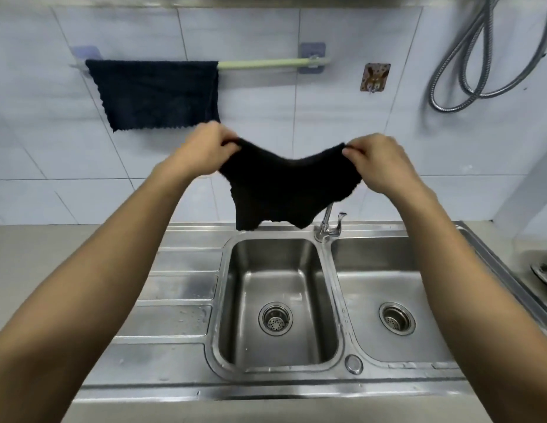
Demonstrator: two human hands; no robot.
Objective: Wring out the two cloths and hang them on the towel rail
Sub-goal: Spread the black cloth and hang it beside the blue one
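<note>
Both hands (205,151) (379,163) pinch black cloth (281,187); it sags below each grip.

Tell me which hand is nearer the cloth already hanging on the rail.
Left. The left hand sits just below the hung cloth's lower right corner, gripping one corner of the held cloth. The right hand grips the other corner, well off to the right.

Counted: two dark cloths, one draped on the towel rail (266,63) beyond the fingers (353,148), one pinched between them; two sink basins below; one tap; two hands.
</note>
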